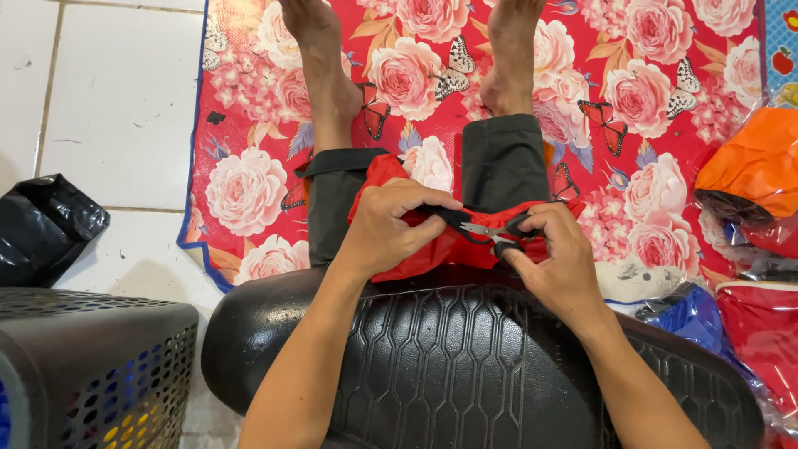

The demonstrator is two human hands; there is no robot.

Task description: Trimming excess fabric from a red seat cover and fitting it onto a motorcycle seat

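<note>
Scissors, small, black-handled with short steel blades (pixel 492 233), pinched in the right hand (pixel 559 259), fingers through and around the loops, blades pointing left toward the cloth. Red fabric, thin and crumpled (pixel 440 246), bunched over the lap and pulled across the front edge of a black moulded plastic tray with a hexagon pattern (pixel 465 357); held there so the tray's rim gives a firm backing, judging by the set. Left hand (pixel 384 226) closed in a tight grip on the fabric, thumb and fingers pressed together on a dark strip or seam (pixel 449 218), kept taut just ahead of the blades, apparently to give a clean line. Whether the blades are parted or shut: cannot tell, too small.

Legs in dark rolled trousers (pixel 499 162) stretched out over a red floral plastic mat with butterflies (pixel 648 108), bare feet at the far end. Left, on white floor tiles (pixel 116 100): a black plastic bag (pixel 46 224) and a dark perforated basket (pixel 91 366). Right, wrapped bundles of orange (pixel 752 162), red and blue cloth (pixel 690 320), near at hand.
</note>
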